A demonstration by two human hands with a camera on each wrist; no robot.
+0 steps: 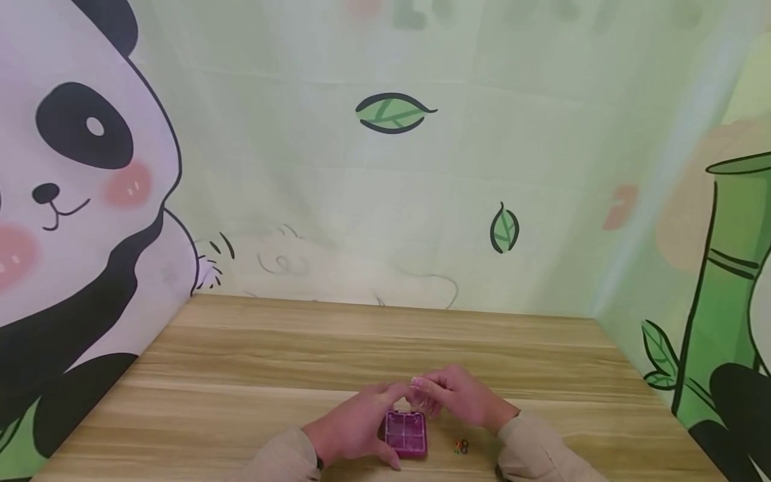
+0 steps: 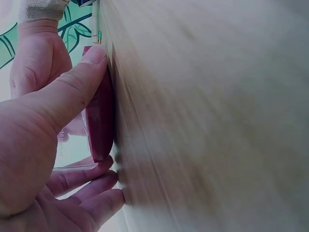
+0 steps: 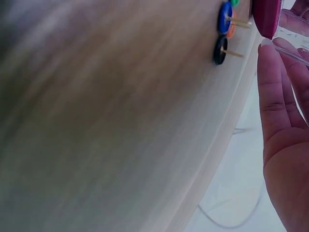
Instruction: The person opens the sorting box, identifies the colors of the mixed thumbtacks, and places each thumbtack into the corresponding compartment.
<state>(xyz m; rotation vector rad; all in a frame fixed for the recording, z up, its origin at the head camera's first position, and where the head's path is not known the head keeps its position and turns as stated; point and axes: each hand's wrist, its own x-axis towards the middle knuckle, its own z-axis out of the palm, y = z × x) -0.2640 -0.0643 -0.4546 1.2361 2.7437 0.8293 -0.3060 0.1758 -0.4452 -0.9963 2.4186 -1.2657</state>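
Observation:
A small purple box with divided compartments lies on the table, its clear lid raised at the far side. My left hand grips the box from the left, the thumb at its near edge and the fingers round the far end. Behind the box, my right hand holds the edge of the clear lid, fingertips close to the left hand's. To the right of the box lie several tiny spinning tops. The right wrist view shows a blue top and a black top, each with a thin wooden stem.
The wooden table runs back to a pale green cloth backdrop printed with leaves. A printed panda covers the left side, and printed bamboo stands at the right.

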